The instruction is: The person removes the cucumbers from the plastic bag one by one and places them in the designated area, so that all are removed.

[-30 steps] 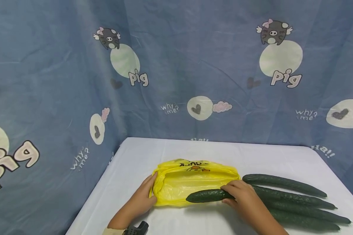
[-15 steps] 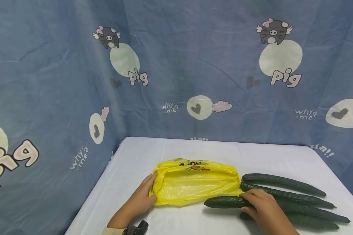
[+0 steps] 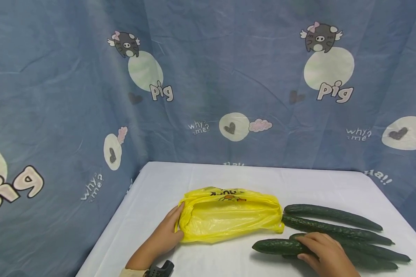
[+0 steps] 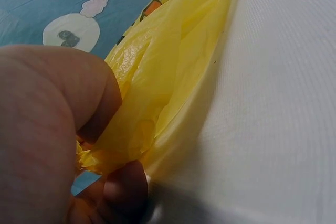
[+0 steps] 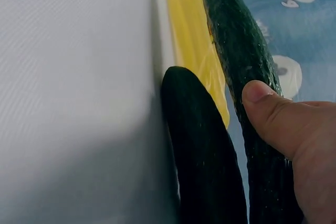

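Note:
A yellow plastic bag (image 3: 232,221) lies on its side with its mouth spread toward me. My left hand (image 3: 164,232) holds the bag's left edge, and the left wrist view shows the thin plastic (image 4: 142,103) between thumb and fingers. To the right of the bag, my right hand (image 3: 327,254) grips a dark green cucumber (image 3: 272,246) from above. In the right wrist view the thumb presses along this cucumber (image 5: 236,40), above the table and apart from the bag. Another cucumber (image 5: 197,129) lies beside it, partly hidden under the hand in the head view.
Several more cucumbers (image 3: 332,215) lie side by side at the right of the white-covered table (image 3: 194,261). A blue printed curtain (image 3: 194,57) rises behind the table and along its left. A dark watch-like band (image 3: 159,268) sits at the left wrist.
My right hand has carried the cucumber from in front of the bag's mouth to the right and nearer to me, over the other cucumbers. The left hand and the bag have stayed put.

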Demonstrator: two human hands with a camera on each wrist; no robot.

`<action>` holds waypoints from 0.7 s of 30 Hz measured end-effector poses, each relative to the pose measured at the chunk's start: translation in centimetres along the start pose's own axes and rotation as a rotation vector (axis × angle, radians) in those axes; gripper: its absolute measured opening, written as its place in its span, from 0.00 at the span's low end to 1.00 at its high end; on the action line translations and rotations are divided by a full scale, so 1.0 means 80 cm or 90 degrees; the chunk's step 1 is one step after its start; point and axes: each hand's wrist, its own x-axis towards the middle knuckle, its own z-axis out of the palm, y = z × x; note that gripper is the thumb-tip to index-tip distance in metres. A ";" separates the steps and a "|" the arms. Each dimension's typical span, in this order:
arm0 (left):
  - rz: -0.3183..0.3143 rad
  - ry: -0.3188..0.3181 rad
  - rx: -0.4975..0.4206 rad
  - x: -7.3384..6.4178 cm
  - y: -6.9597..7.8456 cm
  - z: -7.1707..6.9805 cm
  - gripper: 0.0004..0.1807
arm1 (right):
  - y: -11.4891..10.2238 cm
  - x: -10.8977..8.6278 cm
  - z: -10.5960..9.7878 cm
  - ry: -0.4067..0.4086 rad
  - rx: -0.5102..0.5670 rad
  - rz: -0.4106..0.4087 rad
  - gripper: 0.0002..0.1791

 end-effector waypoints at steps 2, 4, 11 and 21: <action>0.000 -0.003 -0.001 0.000 0.000 0.000 0.54 | 0.005 -0.006 0.002 0.038 -0.003 -0.018 0.30; -0.001 -0.006 -0.001 0.000 0.000 0.000 0.54 | 0.012 -0.011 0.004 0.065 -0.006 -0.028 0.31; -0.001 -0.005 -0.001 -0.001 0.000 -0.001 0.54 | 0.027 -0.029 0.001 0.052 -0.034 0.007 0.30; 0.002 -0.005 -0.007 0.000 0.000 0.000 0.54 | 0.057 -0.053 0.001 0.029 -0.031 -0.001 0.28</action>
